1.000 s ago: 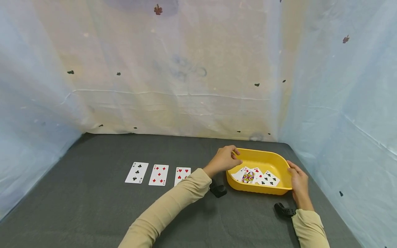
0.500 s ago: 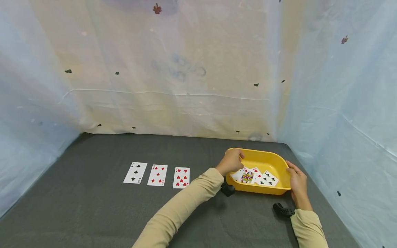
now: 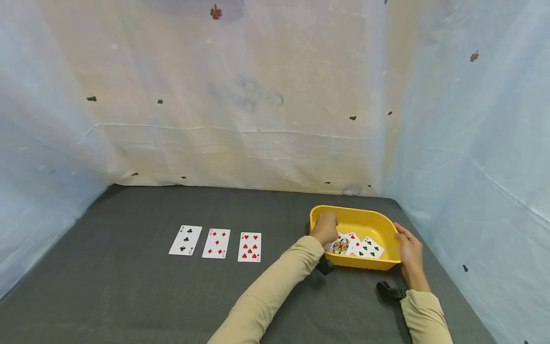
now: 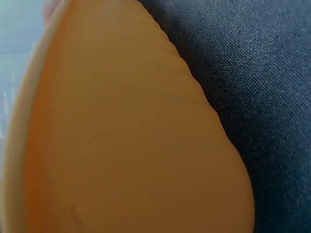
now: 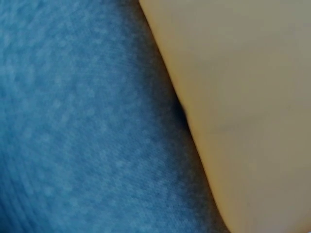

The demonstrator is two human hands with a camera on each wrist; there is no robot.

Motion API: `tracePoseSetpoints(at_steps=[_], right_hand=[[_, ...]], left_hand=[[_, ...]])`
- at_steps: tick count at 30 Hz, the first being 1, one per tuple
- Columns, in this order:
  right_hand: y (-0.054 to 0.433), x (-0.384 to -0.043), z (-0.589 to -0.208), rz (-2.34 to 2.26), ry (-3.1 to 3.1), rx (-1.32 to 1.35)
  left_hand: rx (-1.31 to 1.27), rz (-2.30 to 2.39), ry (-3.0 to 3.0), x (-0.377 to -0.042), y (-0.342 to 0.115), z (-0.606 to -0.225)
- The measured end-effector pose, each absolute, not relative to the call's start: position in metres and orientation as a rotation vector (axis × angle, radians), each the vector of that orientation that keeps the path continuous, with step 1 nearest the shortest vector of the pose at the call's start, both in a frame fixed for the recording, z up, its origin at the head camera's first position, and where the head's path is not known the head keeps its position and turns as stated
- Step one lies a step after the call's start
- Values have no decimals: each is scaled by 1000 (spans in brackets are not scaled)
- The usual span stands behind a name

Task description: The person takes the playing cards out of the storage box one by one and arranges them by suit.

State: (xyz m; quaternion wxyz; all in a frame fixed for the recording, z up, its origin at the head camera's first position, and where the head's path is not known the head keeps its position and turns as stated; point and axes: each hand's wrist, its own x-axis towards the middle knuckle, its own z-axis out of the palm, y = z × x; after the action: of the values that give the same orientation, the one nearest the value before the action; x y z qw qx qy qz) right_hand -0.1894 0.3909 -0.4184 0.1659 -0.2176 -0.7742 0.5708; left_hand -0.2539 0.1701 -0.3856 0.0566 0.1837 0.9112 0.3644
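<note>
In the head view my left hand [image 3: 325, 228] reaches into the left end of a yellow tray [image 3: 365, 216], over the playing cards lying there. Its fingertips are hidden behind the hand, so whether they pinch a card cannot be seen. With my right hand [image 3: 410, 253] I grip the tray's right end, thumb over the rim. Several face-up cards overlap inside, among them a picture card [image 3: 341, 245] and a club card [image 3: 370, 248]. The tray's outer wall [image 4: 141, 116] fills much of the left wrist view. The right wrist view is too close and blurred to show the hand.
Three face-up cards lie in a row on the dark cloth left of the tray: a three of clubs [image 3: 185, 240], a five of diamonds [image 3: 216, 243] and a seven of hearts [image 3: 249, 247]. Pale sheeting [image 3: 232, 157] hangs behind and at both sides.
My left hand has moved right and down, from the tray's left rim into the tray. The seven of hearts, partly covered before, shows fully. My right hand keeps its hold on the tray.
</note>
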Motion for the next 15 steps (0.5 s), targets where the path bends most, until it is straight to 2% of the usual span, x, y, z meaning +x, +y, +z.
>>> tracePoseSetpoints(at_steps=[15], right_hand=[[392,-191,-419,1615,-2197,-637]], left_hand=[[425,930,2835,-261,182,-403]])
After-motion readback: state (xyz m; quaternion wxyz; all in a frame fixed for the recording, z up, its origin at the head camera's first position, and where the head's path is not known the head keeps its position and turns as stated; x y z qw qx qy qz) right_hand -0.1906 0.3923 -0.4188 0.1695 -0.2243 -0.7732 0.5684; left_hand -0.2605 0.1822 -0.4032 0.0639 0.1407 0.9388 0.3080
